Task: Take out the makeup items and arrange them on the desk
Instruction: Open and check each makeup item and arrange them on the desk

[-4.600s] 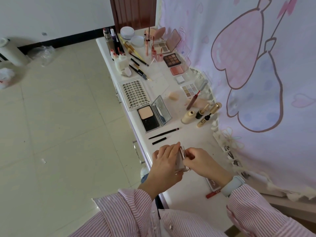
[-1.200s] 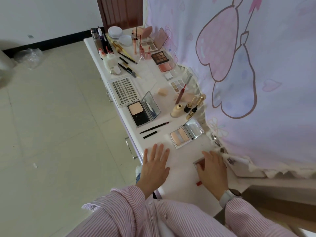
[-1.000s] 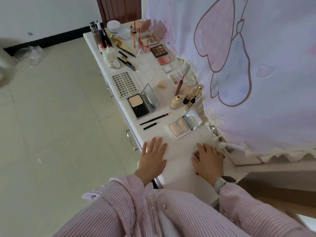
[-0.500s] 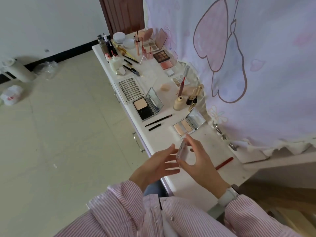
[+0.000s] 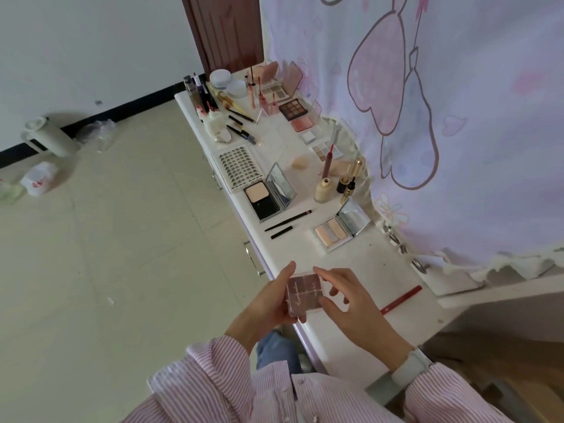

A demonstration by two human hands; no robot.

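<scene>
A small clear-cased eyeshadow palette (image 5: 305, 295) with brown-pink pans is held over the near edge of the white desk (image 5: 366, 264). My left hand (image 5: 268, 303) cups it from below and the left. My right hand (image 5: 345, 297) pinches its right side between thumb and fingers. Its lid looks closed. An open highlighter compact (image 5: 338, 228) with a mirrored lid lies just beyond on the desk. A red lip pencil (image 5: 401, 299) lies to the right of my right hand.
Further along the desk lie an open powder compact (image 5: 268, 193), two black brushes (image 5: 287, 222), a lash tray (image 5: 241, 167), bottles (image 5: 323, 190), palettes (image 5: 293, 109) and jars. A printed curtain (image 5: 442, 117) hangs along the right. Tiled floor lies left, with a white canister (image 5: 48, 138).
My right hand picked the small palette up from the desk's right side and brought it to the front edge. My left hand left the desk and took hold of it too.
</scene>
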